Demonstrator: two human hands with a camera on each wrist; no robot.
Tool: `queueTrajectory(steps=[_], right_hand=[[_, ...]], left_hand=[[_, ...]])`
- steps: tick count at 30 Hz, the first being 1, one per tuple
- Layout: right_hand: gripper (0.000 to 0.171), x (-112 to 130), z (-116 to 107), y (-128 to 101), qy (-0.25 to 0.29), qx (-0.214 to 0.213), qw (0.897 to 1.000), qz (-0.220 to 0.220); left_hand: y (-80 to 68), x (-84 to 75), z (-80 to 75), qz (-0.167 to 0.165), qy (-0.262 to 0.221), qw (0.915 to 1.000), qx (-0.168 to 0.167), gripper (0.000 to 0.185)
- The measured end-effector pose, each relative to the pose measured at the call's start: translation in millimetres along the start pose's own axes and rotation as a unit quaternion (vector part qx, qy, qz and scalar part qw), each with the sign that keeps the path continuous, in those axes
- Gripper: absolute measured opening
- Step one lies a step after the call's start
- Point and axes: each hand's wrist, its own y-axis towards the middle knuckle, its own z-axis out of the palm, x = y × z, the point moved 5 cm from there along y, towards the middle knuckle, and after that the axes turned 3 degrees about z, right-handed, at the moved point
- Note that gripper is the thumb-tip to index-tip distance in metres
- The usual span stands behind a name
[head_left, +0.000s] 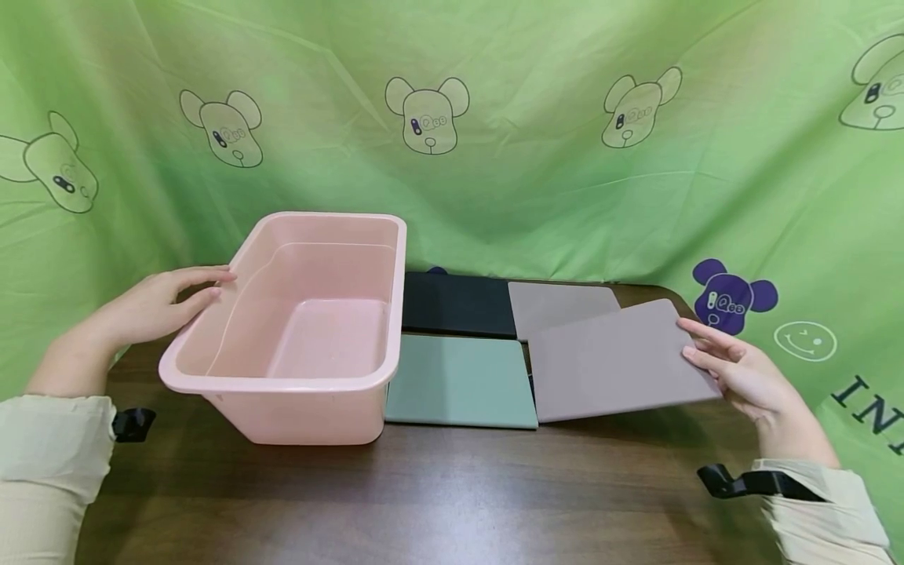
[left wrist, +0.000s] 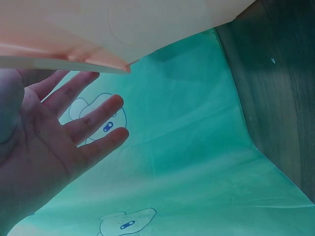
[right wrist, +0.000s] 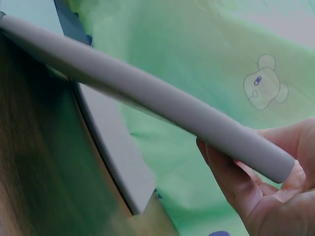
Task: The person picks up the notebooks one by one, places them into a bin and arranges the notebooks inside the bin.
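Note:
A pink plastic bin stands at the left. My left hand rests on its left rim, thumb and index fingertip over the edge; in the left wrist view the other fingers stretch out under the rim. With thumb and fingers at its right end, my right hand holds a grey notebook. This notebook is tilted, its right end raised, and it overlaps another grey notebook behind it. Its smooth rounded edge faces the right wrist camera. A green notebook and a black one lie flat beside the bin.
The brown wooden table extends in front of the bin and notebooks. A green printed cloth hangs along the back and both sides. Black straps are at both wrists.

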Motion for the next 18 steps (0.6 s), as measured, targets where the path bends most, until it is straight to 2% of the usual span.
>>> queueTrajectory(steps=[5, 8, 12, 18], right_hand=[[0.047, 5, 2, 0, -0.017, -0.023, 1.0, 0.007], [0.047, 7, 2, 0, 0.016, -0.025, 1.0, 0.009], [0.048, 12, 4, -1, 0.069, -0.021, 0.997, -0.009], [0.05, 17, 5, -1, 0.102, -0.031, 0.994, -0.033]], left_hand=[[-0.5, 0.6, 0.1, 0.0, -0.001, 1.0, -0.002, 0.037], [-0.6, 0.8, 0.2, 0.001, -0.002, 1.0, -0.002, 0.036], [-0.6, 0.9, 0.5, 0.0, -0.004, 1.0, -0.001, 0.037], [-0.6, 0.9, 0.6, -0.001, -0.005, 1.0, -0.001, 0.038]])
